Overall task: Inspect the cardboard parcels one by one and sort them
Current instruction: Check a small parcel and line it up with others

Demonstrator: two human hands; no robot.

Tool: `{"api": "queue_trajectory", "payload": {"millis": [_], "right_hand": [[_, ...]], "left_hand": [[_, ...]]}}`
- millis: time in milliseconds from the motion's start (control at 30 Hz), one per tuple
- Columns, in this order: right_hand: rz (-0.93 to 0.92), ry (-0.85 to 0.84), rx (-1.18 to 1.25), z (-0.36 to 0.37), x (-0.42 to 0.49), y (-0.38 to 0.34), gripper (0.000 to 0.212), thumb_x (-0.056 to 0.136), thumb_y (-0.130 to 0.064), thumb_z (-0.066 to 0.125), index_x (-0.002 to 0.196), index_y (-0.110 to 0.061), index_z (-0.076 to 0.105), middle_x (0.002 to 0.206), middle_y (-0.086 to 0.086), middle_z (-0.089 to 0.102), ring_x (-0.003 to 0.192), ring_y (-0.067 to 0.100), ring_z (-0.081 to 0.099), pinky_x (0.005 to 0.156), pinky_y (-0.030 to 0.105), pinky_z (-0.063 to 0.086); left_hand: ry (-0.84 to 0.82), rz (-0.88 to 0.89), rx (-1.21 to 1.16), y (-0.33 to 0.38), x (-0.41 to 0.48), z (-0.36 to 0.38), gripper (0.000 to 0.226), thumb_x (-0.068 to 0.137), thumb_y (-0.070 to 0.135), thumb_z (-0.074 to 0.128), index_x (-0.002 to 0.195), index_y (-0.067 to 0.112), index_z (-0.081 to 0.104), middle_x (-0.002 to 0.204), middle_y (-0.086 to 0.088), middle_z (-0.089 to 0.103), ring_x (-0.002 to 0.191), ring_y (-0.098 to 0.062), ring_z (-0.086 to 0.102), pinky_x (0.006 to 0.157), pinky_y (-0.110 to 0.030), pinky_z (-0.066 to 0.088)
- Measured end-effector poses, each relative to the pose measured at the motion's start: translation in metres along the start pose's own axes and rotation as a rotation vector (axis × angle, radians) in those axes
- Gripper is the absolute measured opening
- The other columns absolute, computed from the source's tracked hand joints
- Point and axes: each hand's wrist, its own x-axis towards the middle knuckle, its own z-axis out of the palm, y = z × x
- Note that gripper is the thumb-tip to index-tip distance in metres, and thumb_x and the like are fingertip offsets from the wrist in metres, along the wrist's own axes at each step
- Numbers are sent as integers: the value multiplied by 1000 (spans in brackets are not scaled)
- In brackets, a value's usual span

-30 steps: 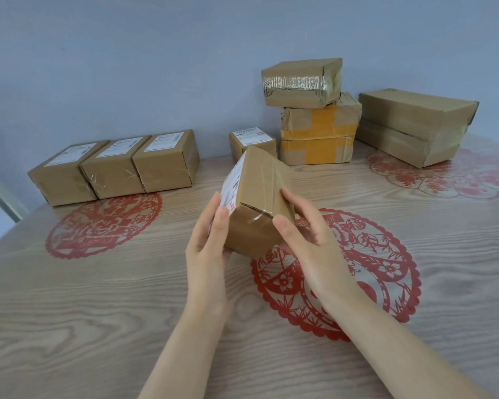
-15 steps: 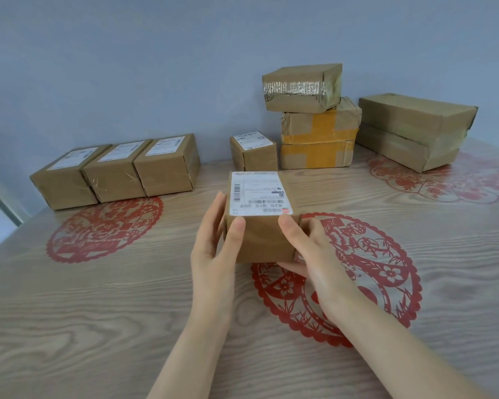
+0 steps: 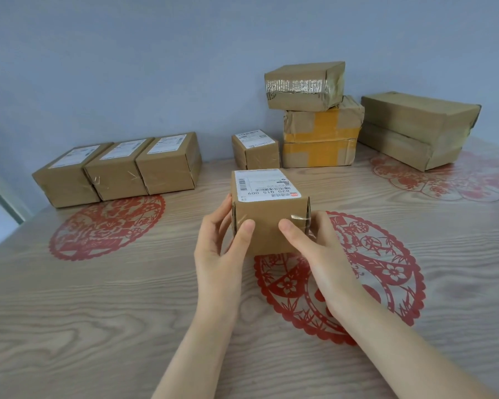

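Observation:
A small brown cardboard parcel with a white shipping label on top is held over the middle of the table. My left hand grips its left side, thumb on the near face. My right hand grips its right side, thumb also on the near face. Three like parcels stand in a row at the back left, labels up. Another small labelled parcel sits at the back centre.
A stack of three parcels, some with yellow tape, stands against the blue wall. Two long flat parcels lie stacked at the back right. Red paper-cut rounds decorate the wooden table.
The parcel has been turned from tilted with its label facing left to level with its label up. Both hands shifted their hold and drew it slightly nearer.

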Motion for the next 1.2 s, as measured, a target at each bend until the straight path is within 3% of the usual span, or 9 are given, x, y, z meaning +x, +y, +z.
{"api": "queue_trajectory", "payload": {"millis": [100, 267, 433, 500, 567, 667, 900, 1067, 1200], "right_hand": [[-51, -2, -41, 0, -1, 0, 29, 88, -25, 70, 115, -24, 58, 106, -17, 68, 93, -17, 61, 73, 0, 44], [-98, 47, -98, -2, 1, -4, 54, 71, -53, 67, 117, -26, 60, 107, -18, 68, 96, -16, 60, 78, 5, 47], [-138, -32, -99, -1, -3, 0, 47, 82, -33, 74, 124, -20, 57, 116, -12, 68, 105, -7, 63, 87, 11, 49], [-159, -62, -130, 2, -5, -1, 50, 80, -39, 71, 126, -24, 57, 115, -19, 69, 108, -9, 61, 91, 9, 46], [-172, -49, -143, 4, -4, -2, 51, 77, -48, 66, 123, -28, 58, 109, -27, 69, 104, -12, 61, 86, 4, 44], [-182, -10, -148, 2, -4, -5, 50, 76, -54, 62, 121, -32, 59, 106, -32, 67, 101, -14, 61, 83, 1, 43], [-230, -7, -158, 4, -9, -3, 57, 79, -51, 58, 129, -22, 59, 111, -18, 68, 99, -17, 59, 80, 0, 41], [-206, 43, -133, -1, -7, -8, 53, 77, -57, 54, 117, -24, 63, 99, -16, 68, 90, -12, 60, 75, 2, 43], [-216, 33, -173, -1, -9, -8, 37, 81, -52, 64, 110, -29, 63, 101, -18, 67, 95, -11, 59, 76, 6, 45]], "left_hand": [[18, -3, -21, -3, 3, -3, 39, 93, 8, 65, 130, 18, 61, 129, 3, 69, 125, -9, 61, 94, -16, 53], [-30, 20, 31, -4, 1, -1, 47, 87, 17, 69, 132, 29, 60, 130, 12, 68, 125, -4, 59, 98, -18, 52], [11, 11, 19, 2, 2, -3, 61, 79, 36, 68, 138, 26, 58, 129, 10, 68, 123, -6, 62, 101, -26, 51], [4, 9, 1, 5, 2, -3, 65, 79, 33, 68, 141, 24, 54, 126, 11, 70, 116, -3, 65, 93, -19, 53], [-45, -6, 32, 5, 2, -4, 73, 79, 30, 75, 147, 25, 49, 129, 12, 69, 115, 1, 65, 87, -12, 51], [-105, -28, 119, 2, 2, -5, 86, 75, 40, 83, 150, 33, 43, 137, 11, 63, 123, -5, 61, 93, -19, 53], [-60, -8, 117, 12, 4, -6, 81, 75, 39, 84, 147, 30, 49, 130, 12, 68, 115, -2, 65, 90, -14, 52], [-57, 25, 222, 9, 3, -8, 94, 59, 57, 79, 146, 38, 49, 128, 17, 67, 118, -4, 63, 101, -31, 50], [17, 1, 221, 12, 4, -10, 86, 60, 60, 80, 140, 35, 57, 123, 15, 69, 120, -6, 61, 101, -29, 50]]}}
